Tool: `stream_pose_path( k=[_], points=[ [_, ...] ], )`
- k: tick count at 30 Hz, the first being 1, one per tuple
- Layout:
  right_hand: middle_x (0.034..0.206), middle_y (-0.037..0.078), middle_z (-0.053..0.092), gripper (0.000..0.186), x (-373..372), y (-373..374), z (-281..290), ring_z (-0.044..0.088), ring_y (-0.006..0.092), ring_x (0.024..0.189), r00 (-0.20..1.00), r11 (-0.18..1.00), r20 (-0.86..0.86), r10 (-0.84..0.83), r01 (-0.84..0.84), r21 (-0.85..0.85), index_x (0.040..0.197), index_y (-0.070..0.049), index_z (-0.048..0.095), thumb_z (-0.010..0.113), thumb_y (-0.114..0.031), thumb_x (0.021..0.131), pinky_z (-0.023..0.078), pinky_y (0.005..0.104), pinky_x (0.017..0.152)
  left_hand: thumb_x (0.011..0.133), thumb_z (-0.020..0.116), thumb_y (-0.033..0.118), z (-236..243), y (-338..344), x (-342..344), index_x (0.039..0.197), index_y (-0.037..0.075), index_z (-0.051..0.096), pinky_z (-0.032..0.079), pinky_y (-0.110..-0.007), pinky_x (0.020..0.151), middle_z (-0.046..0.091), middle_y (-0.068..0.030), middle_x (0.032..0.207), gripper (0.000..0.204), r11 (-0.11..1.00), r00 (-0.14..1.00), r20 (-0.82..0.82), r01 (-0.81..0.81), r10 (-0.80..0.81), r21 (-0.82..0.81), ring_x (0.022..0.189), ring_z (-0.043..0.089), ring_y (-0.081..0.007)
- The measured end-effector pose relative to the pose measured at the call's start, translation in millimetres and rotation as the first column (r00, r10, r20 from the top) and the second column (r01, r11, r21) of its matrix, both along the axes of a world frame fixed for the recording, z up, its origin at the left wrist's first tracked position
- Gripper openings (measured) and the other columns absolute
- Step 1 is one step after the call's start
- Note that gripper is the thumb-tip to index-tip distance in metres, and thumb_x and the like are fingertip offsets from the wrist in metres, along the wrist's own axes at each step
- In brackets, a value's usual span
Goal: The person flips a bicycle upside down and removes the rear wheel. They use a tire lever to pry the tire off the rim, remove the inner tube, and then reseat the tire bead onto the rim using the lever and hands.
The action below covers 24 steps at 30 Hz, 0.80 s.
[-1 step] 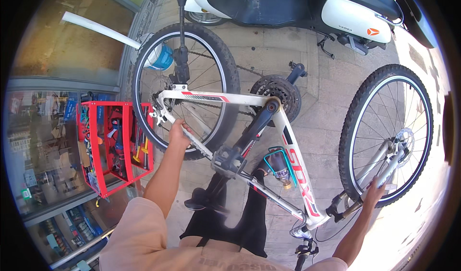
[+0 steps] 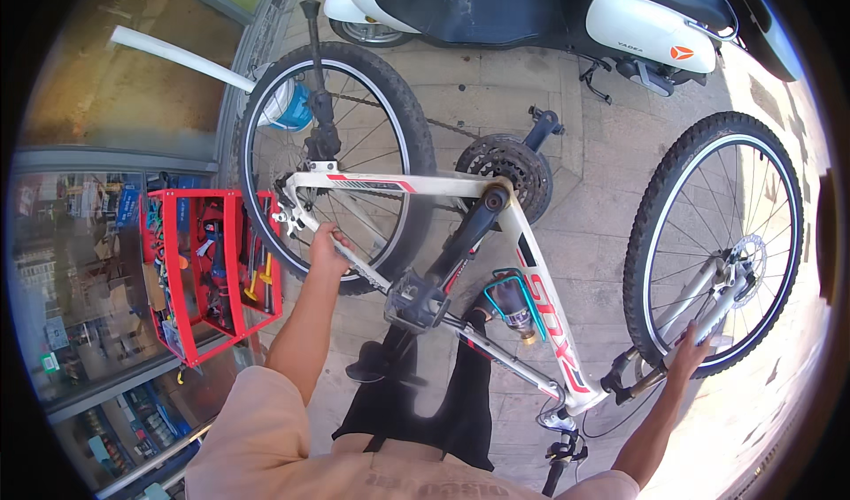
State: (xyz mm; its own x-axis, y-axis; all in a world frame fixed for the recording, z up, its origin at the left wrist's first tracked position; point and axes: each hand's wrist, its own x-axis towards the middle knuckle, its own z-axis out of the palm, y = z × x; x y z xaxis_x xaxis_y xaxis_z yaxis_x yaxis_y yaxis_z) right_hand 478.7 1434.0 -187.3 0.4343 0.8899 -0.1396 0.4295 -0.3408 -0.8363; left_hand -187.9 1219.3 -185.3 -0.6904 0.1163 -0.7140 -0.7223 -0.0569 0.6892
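A white bicycle frame [image 2: 536,274] with red and black markings lies tilted before me. My left hand [image 2: 328,250] is closed round a thin frame tube beside the rear wheel [image 2: 416,172]. My right hand [image 2: 691,354] grips a leg of the fork [image 2: 722,310] next to the front wheel [image 2: 644,234]. A black kickstand [image 2: 323,110] sticks up across the rear wheel. Between the wheels are the chainrings [image 2: 529,172], a crank arm [image 2: 469,234] and a pedal [image 2: 416,301]. The saddle [image 2: 376,363] and handlebar grip [image 2: 554,478] are close to my body.
A red tool rack [image 2: 190,354] holding tools stands at left against a glass shopfront [image 2: 80,279]. Behind the rear wheel are a blue-and-white bucket [image 2: 297,108] and a white pole [image 2: 177,57]. A white-and-black scooter [image 2: 509,13] is parked at the far side. A teal bottle cage [image 2: 505,305] hangs on the frame.
The free end of the kickstand has shifted left, and the bicycle has tipped very slightly. Both hands keep the same hold.
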Motion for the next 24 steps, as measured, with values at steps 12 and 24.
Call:
stream_pose_path(
  k=[12, 24],
  points=[
    [0.07, 0.009, 0.051, 0.047, 11, -48, 31, 0.053, 0.0164, 0.056, 0.816, 0.858, -0.39, -0.427, 0.501, 0.111, 0.097, 0.003, 0.052, 0.068, -0.037, 0.082, 0.044, 0.0294, 0.048, 0.086, 0.055, 0.028, 4, -30, 31, 0.063, 0.021, 0.035, 0.029, -0.028, 0.051, 0.024, 0.0078, 0.05, 0.032, 0.982, 0.998, -0.027, -0.043, 0.048, 0.186, 0.042, 0.026, -0.0095],
    [0.061, 0.009, 0.051, 0.034, 56, 11, -23, 0.049, 0.0181, 0.057, 0.827, 0.772, -0.53, -0.187, 0.457, 0.441, 0.069, -0.002, 0.048, 0.054, -0.031, 0.086, 0.04, 0.0303, 0.055, 0.088, 0.041, 0.027, -93, 14, 93, 0.059, 0.021, 0.036, 0.036, -0.028, 0.052, 0.027, 0.0069, 0.046, 0.031, 0.895, 0.976, 0.023, -0.208, 0.217, 0.395, 0.04, 0.024, -0.0103]
  ],
)
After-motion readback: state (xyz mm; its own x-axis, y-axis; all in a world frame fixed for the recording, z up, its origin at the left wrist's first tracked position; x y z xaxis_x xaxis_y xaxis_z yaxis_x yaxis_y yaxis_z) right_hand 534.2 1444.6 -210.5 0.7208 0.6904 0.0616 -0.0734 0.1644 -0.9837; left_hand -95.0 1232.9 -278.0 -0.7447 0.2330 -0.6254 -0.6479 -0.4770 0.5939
